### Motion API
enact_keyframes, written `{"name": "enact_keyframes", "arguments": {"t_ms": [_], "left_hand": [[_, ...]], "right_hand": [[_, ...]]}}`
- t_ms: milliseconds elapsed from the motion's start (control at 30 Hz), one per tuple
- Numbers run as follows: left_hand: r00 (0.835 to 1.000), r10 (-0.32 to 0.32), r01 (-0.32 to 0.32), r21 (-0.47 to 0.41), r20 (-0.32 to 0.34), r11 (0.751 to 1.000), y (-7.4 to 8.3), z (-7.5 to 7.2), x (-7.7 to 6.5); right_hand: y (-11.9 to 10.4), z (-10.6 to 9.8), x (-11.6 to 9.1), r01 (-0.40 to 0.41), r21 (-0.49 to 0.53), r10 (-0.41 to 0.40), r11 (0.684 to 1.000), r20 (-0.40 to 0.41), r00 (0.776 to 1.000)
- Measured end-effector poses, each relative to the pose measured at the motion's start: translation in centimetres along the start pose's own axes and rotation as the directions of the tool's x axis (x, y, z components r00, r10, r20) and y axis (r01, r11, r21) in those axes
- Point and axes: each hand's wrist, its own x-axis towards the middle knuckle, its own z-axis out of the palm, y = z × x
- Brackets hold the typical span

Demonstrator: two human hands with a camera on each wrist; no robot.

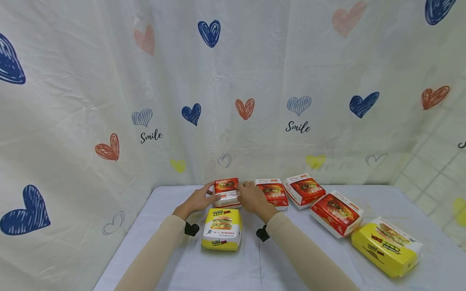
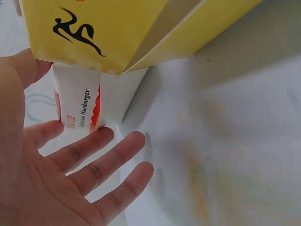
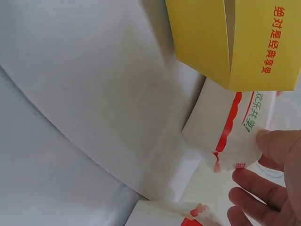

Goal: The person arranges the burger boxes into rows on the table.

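Between the two hands, at the back left of the table, is a red and white burger box (image 1: 227, 197). My left hand (image 1: 198, 200) is at its left side. In the left wrist view the fingers (image 2: 117, 157) are straight and spread, with the index and middle fingertips right at the box's white wall. My right hand (image 1: 253, 199) touches the box's right side. The thumb (image 3: 277, 146) lies against the wall and the index fingertip is at a corner. Just in front stands a yellow and white burger box (image 1: 221, 229), nearer than both hands.
To the right, a red burger box (image 1: 272, 194) stands close beside my right hand. Another red box (image 1: 305, 190), a third red box (image 1: 337, 213) and a yellow box (image 1: 387, 246) curve toward the front right. A heart-printed curtain (image 1: 255, 81) hangs behind the white-covered table (image 1: 284, 250).
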Motion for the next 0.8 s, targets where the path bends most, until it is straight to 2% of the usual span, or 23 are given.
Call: {"name": "enact_keyframes", "arguments": {"t_ms": [333, 533, 800], "left_hand": [[1.000, -0.004, 0.004, 0.026, 0.006, 1.000, -0.34, 0.06, 0.39], [1.000, 0.027, -0.027, 0.018, -0.005, 0.999, -0.52, 0.07, 0.36], [0.999, 0.036, -0.036, 0.023, -0.014, 0.999, -0.36, 0.03, 0.21]], "right_hand": [[0.14, 0.29, -0.02, 0.012, -0.023, -0.012, 1.000, 0.004, 1.000], [0.19, 0.34, -0.14, 0.010, -0.023, -0.010, 1.000, 0.003, 1.000], [0.01, 0.05, -0.37, 0.012, -0.041, -0.012, 0.999, 0.003, 1.000]]}}
